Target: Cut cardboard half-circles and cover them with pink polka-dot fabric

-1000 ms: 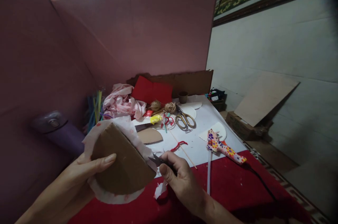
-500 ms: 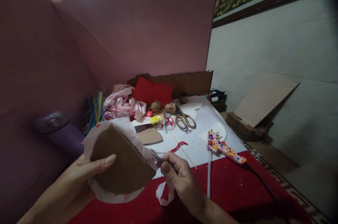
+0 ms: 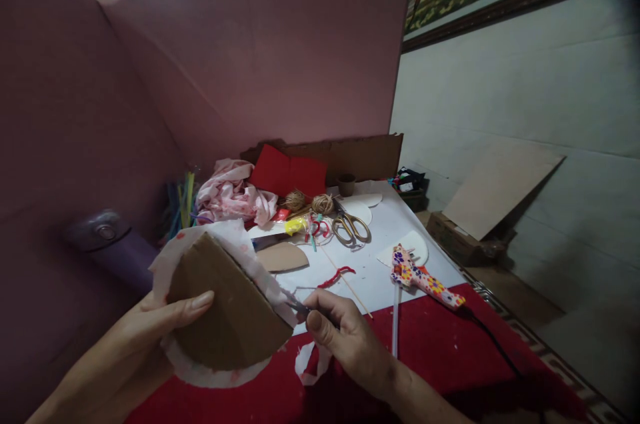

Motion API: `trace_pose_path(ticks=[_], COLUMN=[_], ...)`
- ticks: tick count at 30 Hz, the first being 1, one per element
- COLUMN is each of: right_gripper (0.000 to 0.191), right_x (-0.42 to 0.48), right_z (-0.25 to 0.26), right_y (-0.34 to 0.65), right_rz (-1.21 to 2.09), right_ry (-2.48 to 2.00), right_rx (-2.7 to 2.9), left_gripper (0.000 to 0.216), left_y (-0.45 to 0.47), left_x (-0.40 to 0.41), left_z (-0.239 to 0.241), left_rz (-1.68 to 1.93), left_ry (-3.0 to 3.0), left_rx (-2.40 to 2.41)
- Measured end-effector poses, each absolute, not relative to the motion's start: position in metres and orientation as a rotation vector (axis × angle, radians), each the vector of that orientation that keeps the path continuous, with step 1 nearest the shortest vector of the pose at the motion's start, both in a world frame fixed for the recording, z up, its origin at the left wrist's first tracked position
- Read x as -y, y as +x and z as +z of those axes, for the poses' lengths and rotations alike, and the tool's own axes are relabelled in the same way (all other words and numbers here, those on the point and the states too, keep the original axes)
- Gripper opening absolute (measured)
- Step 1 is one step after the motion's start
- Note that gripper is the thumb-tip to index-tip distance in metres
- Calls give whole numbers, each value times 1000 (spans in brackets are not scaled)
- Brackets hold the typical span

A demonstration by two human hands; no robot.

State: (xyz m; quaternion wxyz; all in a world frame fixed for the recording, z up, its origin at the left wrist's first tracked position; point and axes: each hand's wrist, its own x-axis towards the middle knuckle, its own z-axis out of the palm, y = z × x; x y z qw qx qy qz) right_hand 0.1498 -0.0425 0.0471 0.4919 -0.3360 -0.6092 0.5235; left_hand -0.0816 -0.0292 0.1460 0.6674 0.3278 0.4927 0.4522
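Observation:
My left hand [image 3: 145, 331] is closed around a half-round piece of brown cardboard [image 3: 225, 311], its thumb flat on the face. Pale cloth with pink spots [image 3: 200, 377] lies behind the cardboard and sticks out past its rim. In my right hand [image 3: 350, 344] is a small pair of dark scissors [image 3: 296, 305], gripped mostly out of sight. The blades meet the cloth edge beside the cardboard's right corner. A thin cloth strip [image 3: 306, 365] hangs in a loop below my right hand.
On the right lies a flower-patterned glue gun [image 3: 425, 284] with a cord. Behind are brass-handled scissors [image 3: 351, 229], twine balls [image 3: 323, 204], red sheets [image 3: 287, 174] and crumpled pink cloth [image 3: 233, 194]. A purple bottle [image 3: 120, 251] stands left. A thin stick [image 3: 350, 284] crosses the white sheet.
The cardboard and cloth have shifted slightly left and down with my left hand. The scissors in my right hand show more of their blades at the cloth edge.

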Motion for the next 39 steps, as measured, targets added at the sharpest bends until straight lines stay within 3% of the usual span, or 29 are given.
trace_pose_path(ticks=[12,18,33,39], right_gripper=[41,38,39,40], right_x=[44,43,43,42], right_z=[57,53,50,52], right_y=[145,140,136,133], right_rz=[1225,1258,1345,1363], right_ry=[-783,-812,-760,-766], right_rx=[1523,1395,1397,1361], left_gripper=[43,60,59,68], left_y=[-75,-72,-84,-90], left_x=[30,32,23,18], left_z=[144,149,132,126], left_rz=[983,1011,979,998], left_ry=[769,775,767,800], left_rx=[-1075,-1096,-1054,-1026])
